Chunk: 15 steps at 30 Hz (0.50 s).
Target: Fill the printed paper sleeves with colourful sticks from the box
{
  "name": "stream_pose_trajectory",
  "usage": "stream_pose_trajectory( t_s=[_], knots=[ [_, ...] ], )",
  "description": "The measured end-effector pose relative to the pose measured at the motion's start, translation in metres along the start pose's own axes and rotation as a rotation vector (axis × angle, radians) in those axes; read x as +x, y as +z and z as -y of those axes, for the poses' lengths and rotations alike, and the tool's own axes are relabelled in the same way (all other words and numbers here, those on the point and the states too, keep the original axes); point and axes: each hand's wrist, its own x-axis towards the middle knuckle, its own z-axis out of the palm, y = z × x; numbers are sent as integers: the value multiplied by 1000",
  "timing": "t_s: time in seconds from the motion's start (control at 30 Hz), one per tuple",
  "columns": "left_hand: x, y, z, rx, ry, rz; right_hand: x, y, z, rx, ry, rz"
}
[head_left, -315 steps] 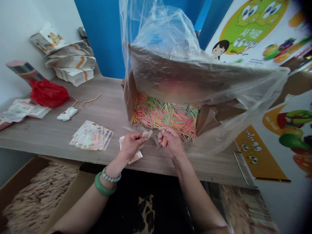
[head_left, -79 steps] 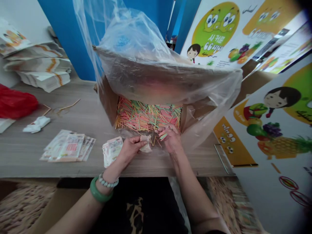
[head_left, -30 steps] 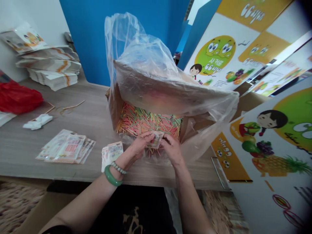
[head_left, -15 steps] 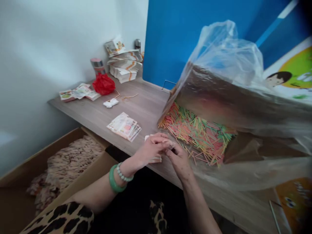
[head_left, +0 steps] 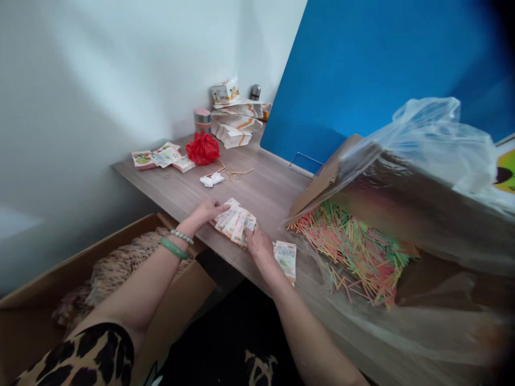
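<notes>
A fanned stack of printed packets (head_left: pixel 234 221) lies near the front edge of the wooden table (head_left: pixel 265 182). My left hand (head_left: pixel 206 210), with a green bangle and a beaded bracelet on the wrist, grips the stack's left end. At its right end my right hand (head_left: pixel 258 242) has its fingers closed on the packets. Another printed packet (head_left: pixel 286 260) rests on the table just right of my right hand. Colourful thin sticks (head_left: pixel 358 246) spill from a plastic-lined cardboard box (head_left: pixel 317 187) on the right.
Farther back are a red plastic bag (head_left: pixel 203 148), a can (head_left: pixel 202 121), a white wrapper (head_left: pixel 211 179), stacked paper boxes (head_left: pixel 237 126) and more packets (head_left: pixel 164 156). An open carton (head_left: pixel 181 300) of pinkish packed items stands below left. A blue panel (head_left: pixel 362 64) rises behind.
Both hands have parted and moved left from beside the sticks to the fanned stack, now holding its two ends. The camera view has shifted, so the scene sits farther right.
</notes>
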Motion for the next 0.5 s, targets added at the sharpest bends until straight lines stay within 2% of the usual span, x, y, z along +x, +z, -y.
stream_pose_trajectory(
  t_s=[0.17,0.33,0.4,0.5],
  knots=[
    [10,4,1,-155,56,91,-11,-12,16,-255,104,118],
    [2,12,3,-333,58,204,-14,-14,29,-378,135,203],
    [-6,12,5,-448,56,287,-16,-11,27,-382,115,185],
    [-25,8,11,-772,27,481,-21,-5,18,-308,33,128]
  ],
)
